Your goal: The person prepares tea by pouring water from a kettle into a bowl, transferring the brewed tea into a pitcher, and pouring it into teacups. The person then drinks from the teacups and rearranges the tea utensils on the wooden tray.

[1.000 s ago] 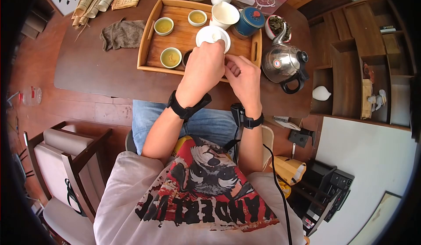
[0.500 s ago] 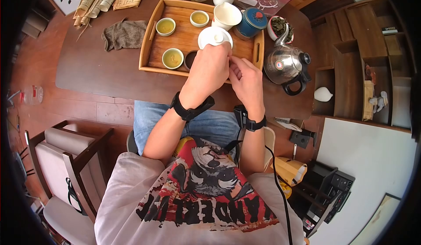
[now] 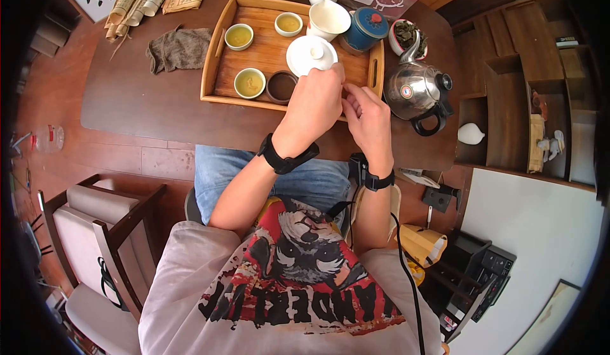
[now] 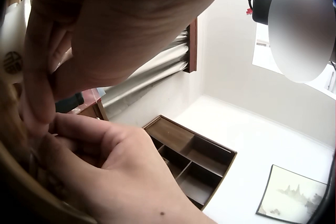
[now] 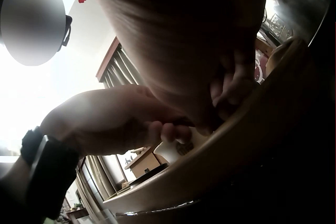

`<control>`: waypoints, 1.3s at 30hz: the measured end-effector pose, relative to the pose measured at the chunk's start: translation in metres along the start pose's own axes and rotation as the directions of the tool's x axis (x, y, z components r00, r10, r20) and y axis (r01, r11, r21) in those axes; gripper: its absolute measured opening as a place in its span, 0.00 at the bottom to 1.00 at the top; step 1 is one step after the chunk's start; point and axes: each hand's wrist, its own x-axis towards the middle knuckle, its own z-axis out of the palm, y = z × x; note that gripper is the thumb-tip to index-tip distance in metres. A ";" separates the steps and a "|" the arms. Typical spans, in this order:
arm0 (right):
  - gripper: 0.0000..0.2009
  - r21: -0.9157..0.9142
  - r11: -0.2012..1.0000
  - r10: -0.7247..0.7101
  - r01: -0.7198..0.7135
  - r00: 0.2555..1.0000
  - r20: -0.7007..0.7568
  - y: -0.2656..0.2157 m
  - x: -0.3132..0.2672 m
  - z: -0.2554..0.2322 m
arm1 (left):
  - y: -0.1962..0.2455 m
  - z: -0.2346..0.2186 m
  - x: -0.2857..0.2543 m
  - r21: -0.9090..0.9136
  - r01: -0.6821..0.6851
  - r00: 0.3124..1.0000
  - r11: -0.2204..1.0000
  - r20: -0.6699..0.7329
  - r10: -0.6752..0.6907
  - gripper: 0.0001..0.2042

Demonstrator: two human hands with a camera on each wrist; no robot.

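Note:
Over the near edge of the wooden tray point(image 3: 211, 78), my left hand point(image 3: 316, 99) and right hand point(image 3: 370, 118) meet at the fingertips. Both have curled fingers; in the left wrist view the right hand point(image 4: 126, 166) has thumb and forefinger close together beside the left fingers point(image 4: 39, 103). I cannot tell whether anything small is between them. Just beyond the left knuckles stands a white lidded bowl point(image 3: 310, 55). To its left is a dark round cup point(image 3: 281, 88), partly behind the left hand. Several small cups of yellow tea, one a teacup point(image 3: 250, 83), stand on the tray.
A white pitcher point(image 3: 329, 21) and blue canister point(image 3: 365, 31) stand at the tray's back right. The steel kettle point(image 3: 410, 91) is close right of the tray, before a bowl of leaves point(image 3: 406, 37). A brown cloth point(image 3: 180, 50) lies left, with rolled papers point(image 3: 136, 2) behind.
Both hands have shifted right along the tray's near edge, still together at the fingertips. More of the dark cup and the white lidded bowl now shows.

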 end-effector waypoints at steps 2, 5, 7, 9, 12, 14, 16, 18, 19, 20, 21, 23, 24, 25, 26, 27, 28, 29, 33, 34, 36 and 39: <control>0.15 -0.013 1.000 -0.005 0.005 1.000 0.002 0.002 0.001 -0.001 | 0.000 0.002 0.001 0.038 0.005 1.000 0.999 0.013 -0.005 0.04; 0.14 -0.029 0.999 -0.032 0.032 0.999 0.008 0.007 -0.001 -0.004 | 0.000 0.007 0.000 0.035 0.017 1.000 0.999 0.013 -0.017 0.04; 0.14 -0.038 0.999 -0.033 0.033 0.999 0.010 0.009 -0.002 -0.005 | 0.001 0.011 0.000 0.021 0.014 1.000 1.000 0.010 -0.015 0.03; 0.14 -0.039 0.999 -0.035 0.036 0.999 0.017 0.009 -0.002 -0.008 | 0.002 0.014 -0.001 0.032 0.019 1.000 0.999 0.007 -0.019 0.03; 0.14 -0.039 0.998 -0.038 0.039 0.999 0.024 0.009 -0.002 -0.011 | 0.003 0.017 -0.002 0.043 0.021 1.000 0.999 0.004 -0.021 0.03; 0.14 -0.039 0.998 -0.039 0.040 0.999 0.025 0.009 -0.002 -0.013 | 0.003 0.020 -0.002 0.042 0.020 1.000 0.999 0.005 -0.020 0.03; 0.13 -0.057 0.998 -0.038 0.039 0.999 0.022 0.010 -0.004 -0.016 | 0.002 0.025 -0.002 0.029 0.009 1.000 1.000 0.004 -0.009 0.04; 0.14 -0.042 0.998 -0.036 0.036 0.999 0.016 0.013 -0.007 -0.015 | 0.003 0.026 -0.004 0.027 0.014 1.000 1.000 0.009 -0.015 0.04; 0.14 -0.028 0.999 -0.034 0.034 0.999 0.010 0.015 -0.007 -0.015 | 0.004 0.026 -0.004 0.024 0.020 1.000 1.000 0.014 -0.021 0.04; 0.14 -0.028 0.999 -0.035 0.035 0.999 0.009 0.016 -0.006 -0.016 | 0.006 0.026 -0.003 0.025 0.020 1.000 1.000 0.013 -0.020 0.04; 0.14 -0.042 0.998 -0.042 0.042 0.999 0.007 0.017 -0.007 -0.017 | 0.010 0.025 -0.004 0.030 0.034 0.999 0.999 0.022 -0.035 0.04; 0.14 -0.059 0.997 -0.047 0.047 0.999 0.003 0.017 -0.009 -0.018 | 0.011 0.024 -0.005 0.035 0.046 0.998 0.998 0.032 -0.047 0.04; 0.13 -0.044 0.999 -0.020 0.020 1.000 -0.001 0.018 -0.011 -0.019 | 0.010 0.024 -0.005 0.043 0.041 0.999 0.998 0.034 -0.042 0.04; 0.12 -0.028 1.000 0.007 -0.007 1.000 -0.007 0.017 -0.013 -0.020 | 0.008 0.023 -0.005 0.051 0.034 0.999 0.998 0.037 -0.036 0.05; 0.12 -0.028 1.000 0.009 -0.009 1.000 -0.012 0.016 -0.016 -0.022 | 0.005 0.023 -0.004 0.052 0.029 0.999 0.998 0.040 -0.031 0.05; 0.10 -0.010 1.000 0.014 -0.015 0.997 -0.079 0.013 -0.020 -0.025 | 0.002 0.023 -0.004 0.043 0.016 0.999 0.999 0.034 -0.018 0.05; 0.08 0.008 1.000 0.022 -0.021 0.989 -0.145 0.012 -0.025 -0.028 | -0.001 0.022 -0.004 0.034 0.004 1.000 0.999 0.030 -0.005 0.05; 0.08 0.006 1.000 0.027 -0.027 0.988 -0.150 0.014 -0.029 -0.031 | -0.003 0.022 -0.004 0.033 -0.001 0.999 0.999 0.036 0.000 0.05; 0.06 0.024 0.997 0.081 -0.077 0.960 -0.268 0.024 -0.047 -0.038 | -0.007 0.023 -0.003 0.047 -0.007 0.998 0.999 0.058 0.004 0.05; 0.06 0.021 0.996 0.085 -0.083 0.959 -0.270 0.026 -0.050 -0.038 | -0.008 0.022 -0.003 0.052 -0.015 0.999 0.999 0.048 0.012 0.06; 0.06 0.029 0.996 0.090 -0.085 0.953 -0.290 0.030 -0.056 -0.037 | -0.008 0.021 -0.001 0.006 -0.008 0.997 1.000 0.083 0.007 0.07; 0.06 0.048 0.995 0.103 -0.092 0.947 -0.303 0.033 -0.061 -0.035 | -0.007 0.020 0.000 -0.085 0.035 0.991 0.996 0.134 -0.023 0.08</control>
